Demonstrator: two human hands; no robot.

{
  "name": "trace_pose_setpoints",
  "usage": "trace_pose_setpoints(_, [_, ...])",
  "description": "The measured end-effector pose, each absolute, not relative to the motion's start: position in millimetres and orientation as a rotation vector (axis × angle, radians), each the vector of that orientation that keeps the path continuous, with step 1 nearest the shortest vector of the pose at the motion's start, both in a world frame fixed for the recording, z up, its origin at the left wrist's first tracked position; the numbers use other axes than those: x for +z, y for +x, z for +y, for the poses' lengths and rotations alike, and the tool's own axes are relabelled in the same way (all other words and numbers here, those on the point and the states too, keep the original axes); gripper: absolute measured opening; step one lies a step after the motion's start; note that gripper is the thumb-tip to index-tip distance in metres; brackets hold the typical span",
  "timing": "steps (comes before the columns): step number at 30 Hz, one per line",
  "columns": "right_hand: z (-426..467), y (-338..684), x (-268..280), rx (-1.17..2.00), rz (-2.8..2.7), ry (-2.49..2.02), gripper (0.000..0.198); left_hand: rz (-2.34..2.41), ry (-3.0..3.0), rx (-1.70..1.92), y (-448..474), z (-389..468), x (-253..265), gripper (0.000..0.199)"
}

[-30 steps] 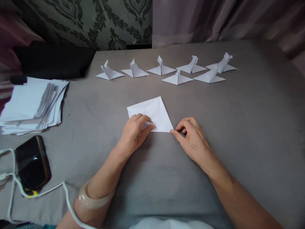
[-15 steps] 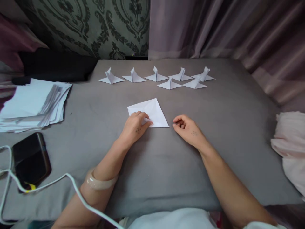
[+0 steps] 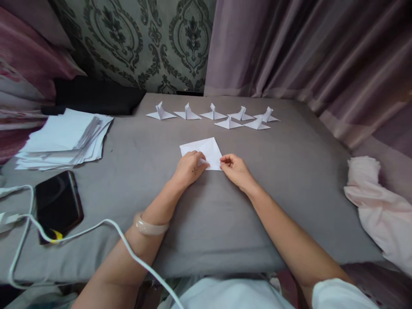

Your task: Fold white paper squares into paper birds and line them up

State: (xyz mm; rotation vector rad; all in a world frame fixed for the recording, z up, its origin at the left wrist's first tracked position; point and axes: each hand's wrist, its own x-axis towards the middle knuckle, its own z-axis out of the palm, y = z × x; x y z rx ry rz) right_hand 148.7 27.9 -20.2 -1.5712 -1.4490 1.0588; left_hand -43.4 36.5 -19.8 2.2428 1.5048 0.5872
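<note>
A folded sheet of white paper (image 3: 210,149) lies on the grey cloth in front of me. My left hand (image 3: 192,166) rests over its lower left part, with a raised edge pinched between thumb and fingers. At the paper's lower right corner, my right hand (image 3: 235,169) closes thumb and fingertips on that corner. The left hand hides part of the sheet. Beyond it stand several folded white paper figures with flat wings and upright middles, such as the one at the left end (image 3: 160,112) and one in the front (image 3: 228,123).
A stack of white paper (image 3: 61,135) lies at the left, before a black cloth (image 3: 99,95). Nearer me is a dark phone (image 3: 59,201). A white cable (image 3: 128,249) crosses above my left forearm. A pale pink cloth (image 3: 380,201) lies at the right edge.
My right hand has moved left, from beside the paper onto its right corner. My left hand keeps its pinch on the paper. The whole view has shifted slightly.
</note>
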Motion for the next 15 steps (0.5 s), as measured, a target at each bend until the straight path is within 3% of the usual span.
trace_pose_setpoints(15, [13.3,113.7,-22.3,0.606,-1.627,-1.820,0.031,1.377,2.064,0.641,-51.8,34.3,-9.4,0.021])
